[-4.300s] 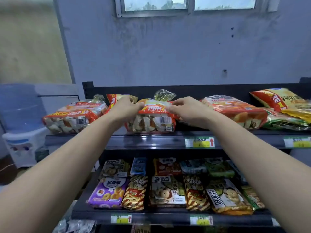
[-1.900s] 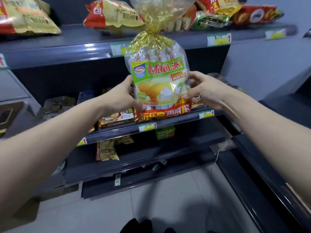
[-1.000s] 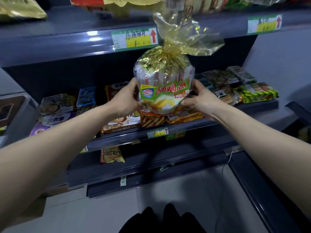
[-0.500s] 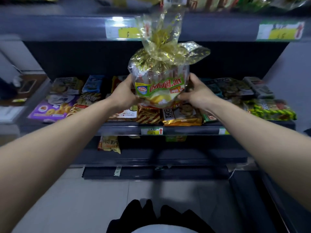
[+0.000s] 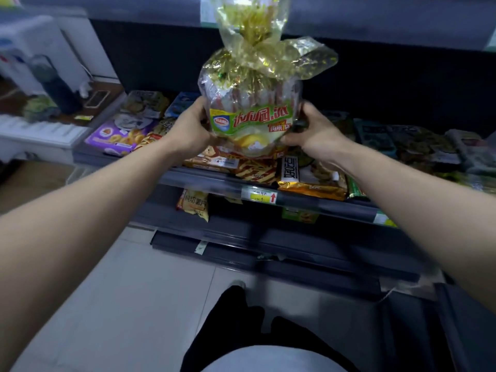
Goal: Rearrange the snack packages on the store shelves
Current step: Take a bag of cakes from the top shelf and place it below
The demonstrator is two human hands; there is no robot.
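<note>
A tall clear snack bag [image 5: 249, 103] with a green label and a gold tied top stands upright between my hands. My left hand [image 5: 192, 128] grips its left side and my right hand [image 5: 312, 128] grips its right side. The bag hangs just above the front of the middle shelf [image 5: 220, 183], over flat snack packs such as a striped red pack [image 5: 256, 170] and a gold pack [image 5: 311, 178]. Its gold top reaches up in front of the upper shelf's edge [image 5: 375, 20].
A purple snack pack [image 5: 118, 134] lies at the shelf's left end and dark green packs [image 5: 418, 143] at its right. A yellow chip bag [image 5: 193, 204] sits on the lower shelf. A water dispenser [image 5: 29, 47] and dark bottle [image 5: 57, 84] stand at the left. Grey floor tiles lie below.
The view has swung left and tilted, so the shelf now slants down to the right. The bag stays gripped in both hands over the middle shelf's front packs.
</note>
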